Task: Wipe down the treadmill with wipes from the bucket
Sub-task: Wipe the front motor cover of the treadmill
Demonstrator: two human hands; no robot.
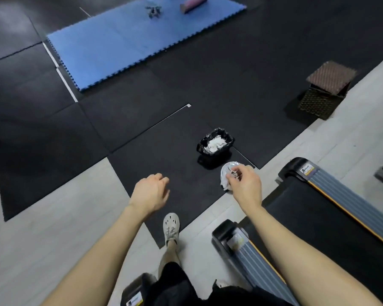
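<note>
The treadmill lies at the lower right, with a black belt and grey side rails edged in orange. Just off its near end, my right hand hangs over the floor and pinches a white wipe. The wipe is bunched against a white round shape that may be the wipe bucket, mostly hidden behind my fingers. My left hand hovers to the left over the black mat, fingers loosely curled, holding nothing.
A small black-lined bin with crumpled white wipes stands just beyond my right hand. A woven basket sits at the right, a blue foam mat farther back. My foot in a pale shoe is on the floor below.
</note>
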